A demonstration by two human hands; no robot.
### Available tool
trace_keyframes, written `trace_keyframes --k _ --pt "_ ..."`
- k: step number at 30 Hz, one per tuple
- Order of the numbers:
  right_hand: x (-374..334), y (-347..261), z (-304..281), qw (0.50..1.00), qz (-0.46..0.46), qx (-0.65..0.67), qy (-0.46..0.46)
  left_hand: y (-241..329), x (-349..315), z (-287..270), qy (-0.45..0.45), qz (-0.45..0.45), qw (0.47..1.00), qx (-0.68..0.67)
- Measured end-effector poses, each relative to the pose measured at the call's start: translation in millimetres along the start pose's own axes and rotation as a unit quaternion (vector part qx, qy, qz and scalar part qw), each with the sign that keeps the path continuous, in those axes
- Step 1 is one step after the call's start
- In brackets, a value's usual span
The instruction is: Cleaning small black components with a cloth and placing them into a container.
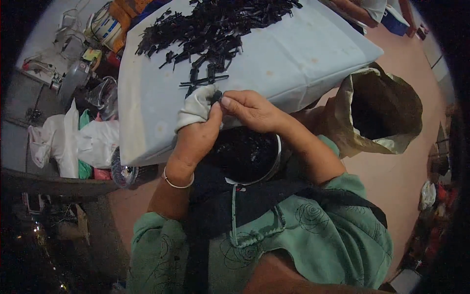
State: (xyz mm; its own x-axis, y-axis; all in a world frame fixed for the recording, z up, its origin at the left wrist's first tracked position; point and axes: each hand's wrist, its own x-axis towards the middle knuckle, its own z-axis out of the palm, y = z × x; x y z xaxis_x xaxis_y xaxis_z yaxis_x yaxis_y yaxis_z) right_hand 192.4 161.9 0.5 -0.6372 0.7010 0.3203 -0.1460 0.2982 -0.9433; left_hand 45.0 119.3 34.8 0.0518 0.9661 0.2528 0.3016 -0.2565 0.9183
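Both hands meet at the near edge of a table with a pale cover [293, 63]. My left hand [198, 134], its fingers wrapped in a whitish cloth or glove [192, 110], is closed around a small black plastic piece [216, 96]. From the other side, my right hand [254, 111] pinches at the same piece with thumb and forefinger. Just beyond the fingers lie several loose black plastic parts [210, 73], some long and thin. Farther back spreads a large heap of similar black parts [210, 29]. The piece itself is mostly covered by my fingers.
Below my hands sits a round basin [278, 157] holding dark pieces. To the right stands an open sack [345, 117], dark inside. Plastic bags [98, 142] and a small wheel [123, 169] crowd the left side. At the far right, part of another person's arm [352, 10] shows.
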Motion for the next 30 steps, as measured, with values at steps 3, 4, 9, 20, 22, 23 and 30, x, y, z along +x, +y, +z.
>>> trace_keyframes --k 3,4,9,20,22,23,30 --pt "1 -4 2 1.0 0.013 -0.008 0.008 -8 1 -2 0.005 0.07 0.994 0.079" --pt "1 -6 1 0.999 0.029 -0.011 0.014 -10 3 -3 0.01 0.129 0.983 0.127" --pt "4 13 24 0.992 0.04 0.036 0.111 1 2 -2 0.006 0.211 0.941 0.266" --pt "3 -12 9 0.993 0.014 -0.11 0.049 0 -9 -23 0.034 -0.057 0.975 -0.212" --pt "3 -11 4 0.986 0.009 -0.164 -0.032 -2 -11 -26 0.037 -0.071 0.967 -0.243" --pt "2 -9 6 0.991 0.008 -0.13 -0.026 -4 -11 -28 0.05 -0.08 0.96 -0.263" --pt "2 -18 3 0.995 0.019 -0.097 -0.006 -2 -12 -27 0.08 -0.09 0.953 -0.279"
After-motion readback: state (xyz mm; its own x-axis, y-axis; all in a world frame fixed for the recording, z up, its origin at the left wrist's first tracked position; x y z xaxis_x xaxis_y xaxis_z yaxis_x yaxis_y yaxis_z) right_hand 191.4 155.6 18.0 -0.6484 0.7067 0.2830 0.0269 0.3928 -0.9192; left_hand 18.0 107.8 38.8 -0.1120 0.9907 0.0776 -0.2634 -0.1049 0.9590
